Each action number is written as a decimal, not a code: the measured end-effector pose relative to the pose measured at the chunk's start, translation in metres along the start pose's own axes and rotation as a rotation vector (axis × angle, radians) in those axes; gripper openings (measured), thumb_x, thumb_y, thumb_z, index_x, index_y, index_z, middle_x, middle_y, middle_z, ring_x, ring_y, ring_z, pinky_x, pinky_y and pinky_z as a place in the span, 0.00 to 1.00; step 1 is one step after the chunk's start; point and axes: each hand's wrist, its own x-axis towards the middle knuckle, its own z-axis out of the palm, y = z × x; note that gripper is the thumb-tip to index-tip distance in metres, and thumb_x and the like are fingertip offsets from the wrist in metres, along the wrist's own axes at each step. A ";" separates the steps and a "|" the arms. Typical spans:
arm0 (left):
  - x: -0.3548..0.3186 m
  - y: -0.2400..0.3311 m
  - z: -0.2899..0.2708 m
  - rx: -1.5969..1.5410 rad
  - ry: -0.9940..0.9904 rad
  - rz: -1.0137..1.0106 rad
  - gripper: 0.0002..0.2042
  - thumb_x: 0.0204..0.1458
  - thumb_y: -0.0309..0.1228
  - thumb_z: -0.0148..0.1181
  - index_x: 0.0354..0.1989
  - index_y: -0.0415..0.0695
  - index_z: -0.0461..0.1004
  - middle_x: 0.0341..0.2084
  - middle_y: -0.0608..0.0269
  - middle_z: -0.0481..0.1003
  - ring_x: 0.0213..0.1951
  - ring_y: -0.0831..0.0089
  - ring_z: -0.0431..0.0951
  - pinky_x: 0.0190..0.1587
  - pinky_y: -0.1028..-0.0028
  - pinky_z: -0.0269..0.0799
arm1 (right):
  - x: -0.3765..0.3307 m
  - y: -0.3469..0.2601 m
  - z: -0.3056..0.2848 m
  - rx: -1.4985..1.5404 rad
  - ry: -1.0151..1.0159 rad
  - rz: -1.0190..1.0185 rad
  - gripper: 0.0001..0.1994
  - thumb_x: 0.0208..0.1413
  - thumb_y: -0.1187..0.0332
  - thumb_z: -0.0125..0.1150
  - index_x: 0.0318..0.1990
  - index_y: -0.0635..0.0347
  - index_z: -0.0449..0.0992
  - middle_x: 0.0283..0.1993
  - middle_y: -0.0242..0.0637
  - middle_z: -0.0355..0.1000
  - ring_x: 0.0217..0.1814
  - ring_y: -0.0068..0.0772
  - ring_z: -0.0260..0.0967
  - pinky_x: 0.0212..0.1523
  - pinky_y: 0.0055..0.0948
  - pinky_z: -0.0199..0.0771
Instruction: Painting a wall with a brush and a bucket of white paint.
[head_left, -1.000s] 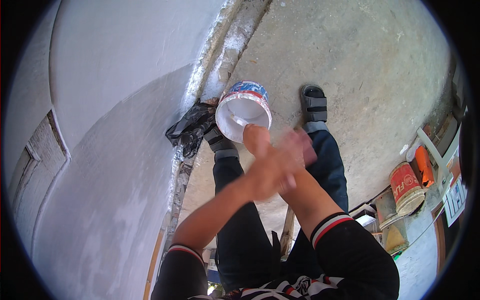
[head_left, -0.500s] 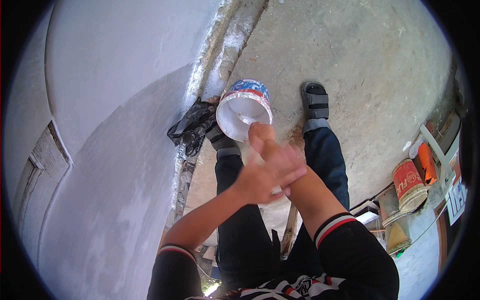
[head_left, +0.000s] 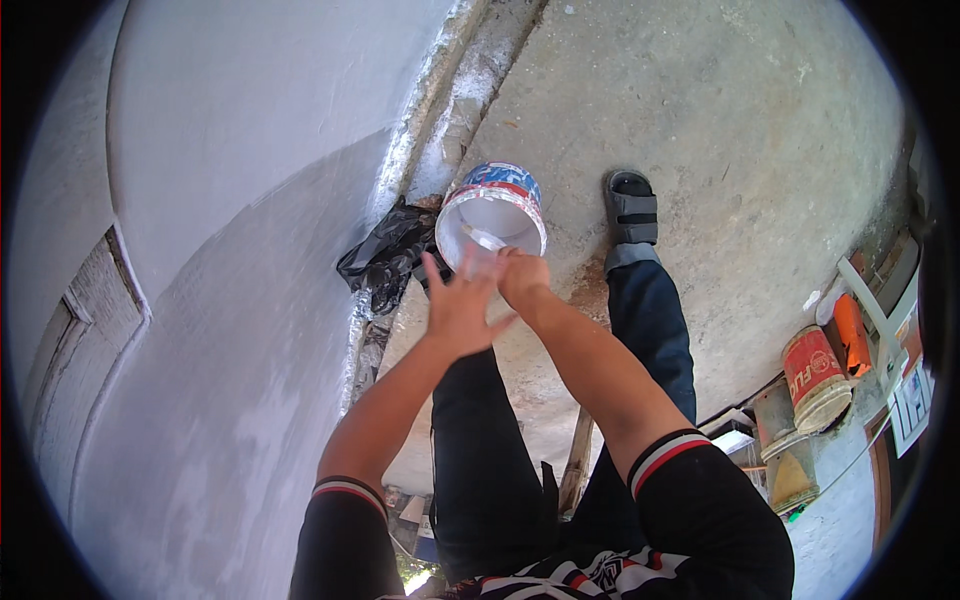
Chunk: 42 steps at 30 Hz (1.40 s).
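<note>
A paint bucket [head_left: 509, 180], blue and red outside and white inside, stands on the floor by the wall with its mouth towards me. At its near rim, my right hand [head_left: 524, 278] is closed round the handle of what looks like a paintbrush [head_left: 484, 238]. Its whitish end reaches into the bucket; the bristles are hard to make out. My left hand [head_left: 462, 308] hovers just left of the right one, in front of the bucket. Its fingers are spread, slightly blurred, and hold nothing.
To the left rises a wall [head_left: 230, 290] with a darker grey, damp-looking patch. A crumpled black plastic bag [head_left: 384, 252] lies at its foot, beside the bucket. My sandalled foot [head_left: 632, 208] stands right of it. A red bucket [head_left: 818, 380] and boards are at the far right.
My left hand has come off the right forearm and moved up and left towards the bucket, its fingers spreading. My right hand keeps hold of the paintbrush at the rim.
</note>
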 end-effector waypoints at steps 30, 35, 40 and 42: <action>-0.202 0.092 0.057 -0.401 0.088 -0.787 0.29 0.54 0.45 0.44 0.63 0.45 0.52 0.64 0.47 0.46 0.67 0.49 0.41 0.60 0.38 0.32 | -0.037 0.017 -0.038 0.907 0.121 0.020 0.11 0.57 0.64 0.52 0.40 0.64 0.72 0.29 0.48 0.73 0.32 0.45 0.72 0.34 0.38 0.69; -0.202 0.085 0.053 -0.299 0.164 -0.622 0.28 0.52 0.44 0.44 0.62 0.46 0.55 0.65 0.48 0.47 0.67 0.51 0.42 0.59 0.37 0.29 | -0.029 -0.017 -0.079 1.078 -0.072 -0.082 0.13 0.57 0.62 0.53 0.40 0.64 0.72 0.27 0.42 0.71 0.28 0.32 0.67 0.32 0.30 0.67; -0.205 0.076 0.042 -0.204 0.210 -0.491 0.27 0.51 0.42 0.45 0.59 0.44 0.59 0.64 0.48 0.49 0.66 0.52 0.44 0.59 0.38 0.29 | -0.020 -0.055 -0.119 1.052 0.055 -0.301 0.10 0.60 0.64 0.51 0.39 0.62 0.72 0.23 0.27 0.65 0.26 0.17 0.58 0.28 0.21 0.61; -0.202 0.070 0.036 -0.200 0.257 -0.459 0.26 0.51 0.41 0.45 0.58 0.43 0.60 0.63 0.49 0.51 0.66 0.53 0.44 0.59 0.38 0.29 | -0.019 -0.061 -0.131 1.027 0.072 -0.370 0.11 0.59 0.63 0.51 0.39 0.62 0.73 0.24 0.27 0.65 0.26 0.18 0.58 0.28 0.21 0.61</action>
